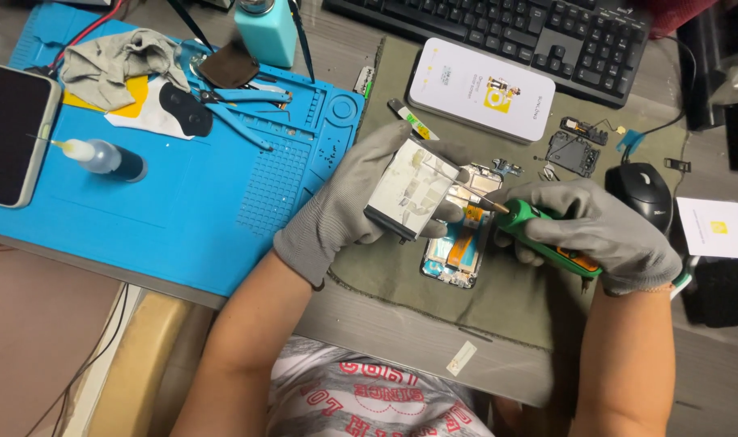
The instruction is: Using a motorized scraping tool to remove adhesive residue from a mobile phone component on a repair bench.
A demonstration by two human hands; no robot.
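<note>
Flat silvery battery [409,188], knit-gloved left hand [344,206]

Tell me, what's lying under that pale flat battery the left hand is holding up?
Under the battery lies an opened phone on the olive cloth, showing orange flex strips and a circuit board. The battery and left hand cover its left part, so that stays unseen.
</note>
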